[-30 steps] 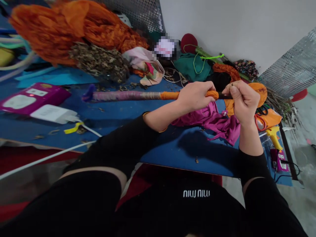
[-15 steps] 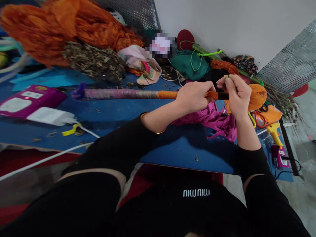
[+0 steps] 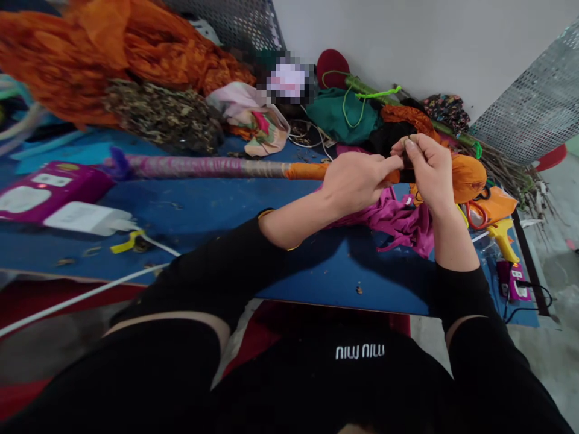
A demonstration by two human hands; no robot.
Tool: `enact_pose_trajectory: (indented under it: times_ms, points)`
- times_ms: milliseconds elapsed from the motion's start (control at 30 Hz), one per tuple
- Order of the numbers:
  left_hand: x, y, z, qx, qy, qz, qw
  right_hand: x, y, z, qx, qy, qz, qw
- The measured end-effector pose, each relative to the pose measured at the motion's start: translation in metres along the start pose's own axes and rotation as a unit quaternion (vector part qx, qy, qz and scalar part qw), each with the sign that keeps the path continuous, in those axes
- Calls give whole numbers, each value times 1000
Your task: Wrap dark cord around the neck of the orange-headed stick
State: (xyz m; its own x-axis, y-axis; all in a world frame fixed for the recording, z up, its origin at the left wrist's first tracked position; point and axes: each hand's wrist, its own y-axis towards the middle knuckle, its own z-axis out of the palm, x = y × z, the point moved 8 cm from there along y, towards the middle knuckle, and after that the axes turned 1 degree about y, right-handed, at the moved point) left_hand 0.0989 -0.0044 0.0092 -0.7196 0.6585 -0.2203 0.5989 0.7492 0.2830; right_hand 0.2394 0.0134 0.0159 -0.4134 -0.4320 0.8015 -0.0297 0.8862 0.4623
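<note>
A long stick (image 3: 194, 167) wrapped in purple and greyish material lies level in front of me, above the blue table (image 3: 217, 211). Orange cloth (image 3: 305, 172) covers its middle, and a rounded orange cloth bundle (image 3: 469, 178) shows at the right end. My left hand (image 3: 355, 181) is closed around the orange-wrapped part. Just right of it, over a dark stretch of the stick, the fingers of my right hand (image 3: 427, 166) pinch together on something too small to make out. Crumpled magenta cloth (image 3: 402, 226) lies below both hands.
Orange fabric (image 3: 136, 54), a dried plant clump (image 3: 167, 114) and teal cloth (image 3: 350, 114) lie along the back. Purple power strips (image 3: 54, 193) sit at left and right, with white cables. A yellow glue gun (image 3: 504, 241) and twigs (image 3: 520, 175) are on the right.
My right hand has come slightly closer to my left hand, its fingertips still pinched. The stick's purple end has shifted a little left. My left hand keeps its hold.
</note>
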Motion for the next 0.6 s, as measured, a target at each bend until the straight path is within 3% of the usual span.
enact_pose_trajectory:
  times_ms: [133, 233, 400, 500, 600]
  points:
    - [2, 1, 4, -2, 11, 6, 1000, -6, 2, 5, 14, 44, 17, 999]
    - [5, 2, 0, -13, 8, 3, 1000, -1, 3, -4, -8, 85, 33, 996]
    - [19, 2, -13, -41, -9, -9, 999, 21, -2, -47, -54, 155, 72, 984]
    - [29, 2, -19, -54, -12, -25, 998, 34, -7, -78, -51, 125, 75, 988]
    - [37, 2, -26, -72, -30, -30, 997, 32, -6, -112, -98, 79, 68, 990]
